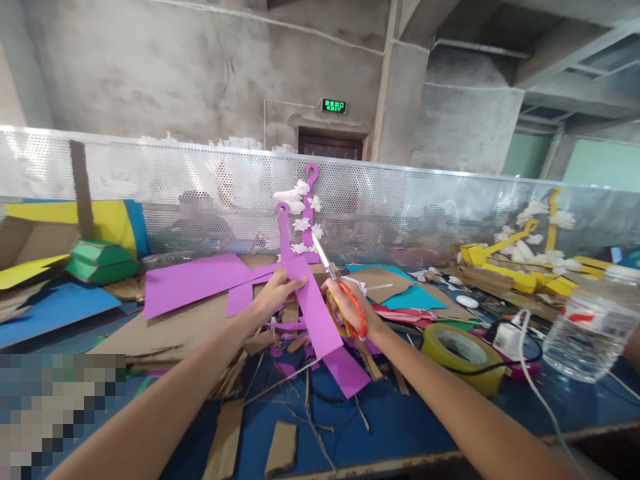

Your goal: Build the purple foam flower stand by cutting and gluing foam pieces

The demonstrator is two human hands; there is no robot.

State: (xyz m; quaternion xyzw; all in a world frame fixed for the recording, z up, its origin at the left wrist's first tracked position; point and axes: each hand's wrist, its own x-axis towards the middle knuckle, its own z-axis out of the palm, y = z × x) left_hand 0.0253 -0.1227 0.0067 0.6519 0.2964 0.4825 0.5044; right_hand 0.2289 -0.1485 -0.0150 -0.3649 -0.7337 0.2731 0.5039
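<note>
My left hand (pixel 280 288) pinches a long purple paper strip (pixel 319 320) near its upper end, thumb on top. The strip slants down toward the table's front and has a fold near its low end. In my right hand (pixel 353 303) are scissors (pixel 361 319) with orange and yellow handles, fingers through the loops. Their blades (pixel 324 253) point up and away, just right of the strip. Behind stands a purple cut-out piece (pixel 309 213) with curled tops and white tufts on it. A larger purple sheet (pixel 197 283) lies left of my left hand.
Cardboard scraps (pixel 281 448) litter the blue table (pixel 400 427). At right are a yellow tape roll (pixel 463 357), a white plug (pixel 509 335) with cable, a plastic bottle (pixel 583 333) and a yellow tufted piece (pixel 520 267). A perforated metal panel (pixel 400 213) runs along the back.
</note>
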